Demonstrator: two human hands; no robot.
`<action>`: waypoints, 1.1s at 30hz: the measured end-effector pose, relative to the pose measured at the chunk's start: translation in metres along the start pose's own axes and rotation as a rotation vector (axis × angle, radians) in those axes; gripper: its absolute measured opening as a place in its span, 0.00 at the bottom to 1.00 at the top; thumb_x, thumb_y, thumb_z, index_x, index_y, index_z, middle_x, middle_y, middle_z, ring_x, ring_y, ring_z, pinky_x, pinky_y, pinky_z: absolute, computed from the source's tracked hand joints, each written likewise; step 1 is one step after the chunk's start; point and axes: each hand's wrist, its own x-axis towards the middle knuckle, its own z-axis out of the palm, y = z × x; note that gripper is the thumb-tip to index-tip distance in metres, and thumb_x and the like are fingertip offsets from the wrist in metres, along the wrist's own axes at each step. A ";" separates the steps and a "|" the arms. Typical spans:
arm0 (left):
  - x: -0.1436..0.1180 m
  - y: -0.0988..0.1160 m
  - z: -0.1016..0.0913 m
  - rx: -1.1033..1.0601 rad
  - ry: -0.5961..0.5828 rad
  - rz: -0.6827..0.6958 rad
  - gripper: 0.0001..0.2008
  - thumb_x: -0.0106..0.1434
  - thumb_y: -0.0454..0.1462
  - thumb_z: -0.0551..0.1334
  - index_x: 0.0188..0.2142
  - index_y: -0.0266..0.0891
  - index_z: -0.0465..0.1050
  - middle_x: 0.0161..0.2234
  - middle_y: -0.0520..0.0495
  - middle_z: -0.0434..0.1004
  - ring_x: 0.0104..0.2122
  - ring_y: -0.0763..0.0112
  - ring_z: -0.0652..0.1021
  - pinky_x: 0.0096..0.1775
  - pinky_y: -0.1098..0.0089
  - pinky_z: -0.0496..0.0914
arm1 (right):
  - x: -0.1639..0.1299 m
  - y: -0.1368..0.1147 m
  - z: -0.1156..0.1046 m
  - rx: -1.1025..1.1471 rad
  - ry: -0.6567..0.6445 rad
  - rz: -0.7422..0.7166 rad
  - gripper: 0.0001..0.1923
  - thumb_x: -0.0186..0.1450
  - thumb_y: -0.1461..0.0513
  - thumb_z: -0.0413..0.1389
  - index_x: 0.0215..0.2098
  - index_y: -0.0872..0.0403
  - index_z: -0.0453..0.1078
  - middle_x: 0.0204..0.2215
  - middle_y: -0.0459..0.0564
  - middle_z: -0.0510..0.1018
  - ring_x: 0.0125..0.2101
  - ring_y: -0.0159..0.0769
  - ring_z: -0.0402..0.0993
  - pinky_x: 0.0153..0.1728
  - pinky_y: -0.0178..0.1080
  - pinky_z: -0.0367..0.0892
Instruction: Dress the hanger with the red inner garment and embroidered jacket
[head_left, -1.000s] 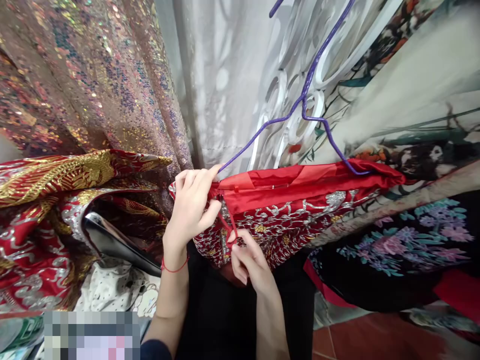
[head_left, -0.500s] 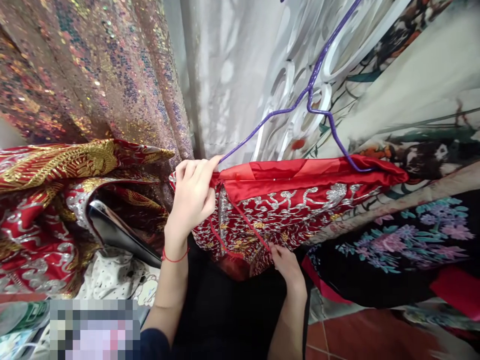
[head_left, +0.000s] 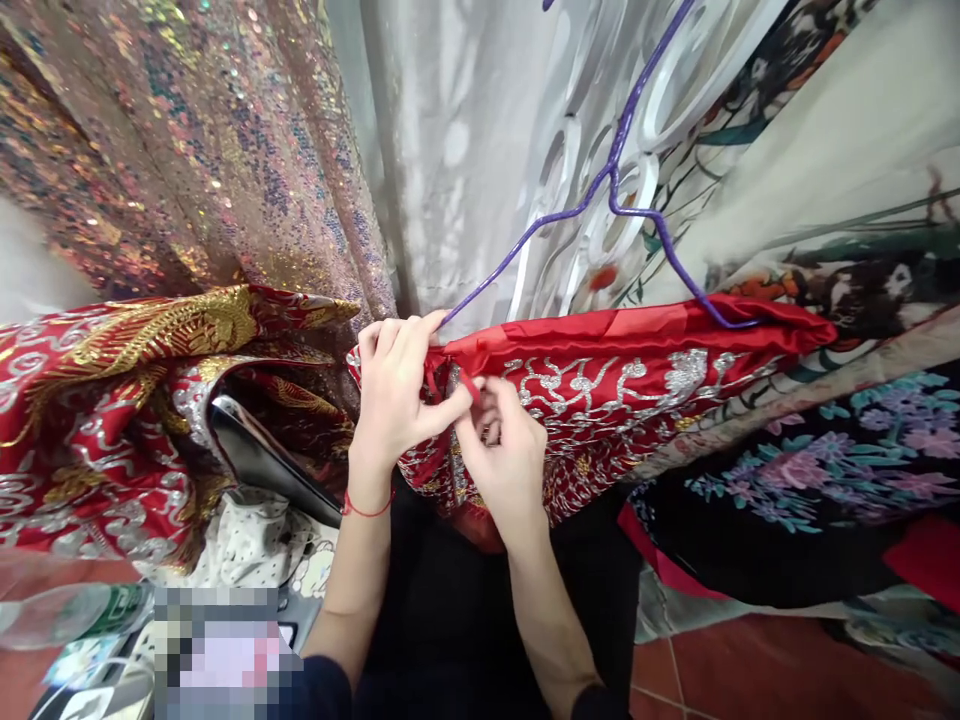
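Note:
A red garment (head_left: 615,390) with silver and gold embroidery hangs from a purple hanger (head_left: 559,215), its smooth red waistband along the top. My left hand (head_left: 394,390) grips the garment's left top corner, by the hanger's lower left end, with the thumb reaching to the right. Close beside it, my right hand (head_left: 502,440) pinches a thin red ribbon (head_left: 471,386) just below the waistband. The thumb of my left hand meets the fingertips of my right there. The corner cloth is mostly hidden behind my left fingers.
Another red-and-gold garment (head_left: 82,400) lies at the left over a black chair-like edge (head_left: 262,455). Below are spotted white cloth (head_left: 251,535) and a plastic bottle (head_left: 67,612). A sequined curtain (head_left: 210,150) hangs behind; black floral fabric (head_left: 810,500) is at the right.
My right hand has moved up and left from the ribbon's lower length to the waistband, next to my left hand. The left hand keeps its grip on the corner.

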 end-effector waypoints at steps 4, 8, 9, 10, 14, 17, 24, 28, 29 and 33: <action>0.003 0.002 0.003 0.031 0.019 -0.071 0.19 0.71 0.50 0.53 0.51 0.41 0.70 0.38 0.45 0.77 0.39 0.61 0.71 0.48 0.58 0.59 | 0.017 -0.010 0.011 -0.030 0.028 0.024 0.08 0.66 0.56 0.55 0.40 0.51 0.67 0.25 0.45 0.75 0.21 0.32 0.67 0.28 0.35 0.60; 0.009 0.001 0.016 0.041 0.129 -0.127 0.15 0.72 0.47 0.53 0.43 0.41 0.72 0.31 0.49 0.74 0.34 0.64 0.70 0.46 0.60 0.59 | 0.024 -0.013 0.019 -0.073 0.104 -0.007 0.07 0.69 0.57 0.51 0.39 0.52 0.67 0.24 0.44 0.76 0.21 0.31 0.68 0.28 0.34 0.60; 0.011 0.001 0.018 0.033 0.149 -0.135 0.14 0.72 0.47 0.54 0.41 0.41 0.72 0.30 0.49 0.74 0.34 0.64 0.69 0.45 0.60 0.59 | 0.025 -0.014 0.021 -0.101 0.109 -0.020 0.07 0.70 0.58 0.50 0.39 0.52 0.67 0.24 0.44 0.76 0.21 0.31 0.69 0.28 0.33 0.59; 0.012 0.000 0.020 0.019 0.162 -0.139 0.14 0.71 0.47 0.55 0.40 0.41 0.72 0.30 0.49 0.73 0.33 0.64 0.69 0.45 0.61 0.59 | 0.025 -0.014 0.022 -0.131 0.107 -0.030 0.07 0.70 0.58 0.50 0.39 0.52 0.67 0.24 0.44 0.77 0.21 0.32 0.70 0.28 0.33 0.59; 0.014 -0.003 0.022 -0.025 0.179 -0.125 0.12 0.70 0.46 0.57 0.37 0.41 0.72 0.29 0.50 0.72 0.33 0.65 0.69 0.45 0.61 0.59 | 0.025 -0.015 0.029 -0.241 0.161 -0.027 0.09 0.71 0.57 0.49 0.43 0.53 0.67 0.25 0.45 0.79 0.21 0.34 0.73 0.25 0.34 0.57; 0.015 -0.004 0.020 -0.036 0.172 -0.115 0.12 0.68 0.47 0.59 0.37 0.42 0.71 0.28 0.51 0.71 0.33 0.65 0.69 0.45 0.62 0.59 | 0.025 -0.012 0.037 -0.305 0.227 -0.042 0.14 0.71 0.55 0.46 0.46 0.55 0.67 0.20 0.45 0.76 0.19 0.36 0.72 0.23 0.34 0.55; 0.019 0.001 0.016 -0.082 0.155 -0.234 0.13 0.69 0.47 0.59 0.33 0.43 0.70 0.27 0.52 0.69 0.32 0.67 0.68 0.46 0.63 0.59 | 0.035 -0.002 0.030 -0.228 0.144 -0.221 0.09 0.67 0.60 0.45 0.38 0.53 0.66 0.17 0.42 0.70 0.16 0.32 0.65 0.23 0.33 0.54; 0.019 0.005 0.020 -0.101 0.188 -0.242 0.14 0.70 0.47 0.58 0.32 0.42 0.69 0.29 0.52 0.71 0.33 0.67 0.68 0.46 0.63 0.59 | 0.041 -0.003 0.015 -0.089 0.042 -0.245 0.08 0.66 0.60 0.47 0.29 0.52 0.63 0.15 0.39 0.62 0.16 0.27 0.55 0.23 0.33 0.51; 0.018 0.006 0.021 -0.095 0.201 -0.240 0.14 0.70 0.47 0.58 0.32 0.42 0.69 0.29 0.51 0.72 0.33 0.67 0.68 0.46 0.63 0.59 | 0.040 -0.003 0.013 -0.014 0.021 -0.222 0.10 0.66 0.60 0.48 0.27 0.52 0.61 0.15 0.38 0.59 0.16 0.26 0.53 0.23 0.32 0.51; 0.016 0.009 0.026 -0.063 0.231 -0.227 0.14 0.71 0.46 0.56 0.33 0.42 0.69 0.29 0.51 0.72 0.33 0.67 0.68 0.46 0.63 0.59 | 0.022 0.006 0.020 0.170 0.030 -0.103 0.12 0.66 0.59 0.49 0.24 0.51 0.59 0.15 0.37 0.55 0.16 0.26 0.50 0.22 0.31 0.52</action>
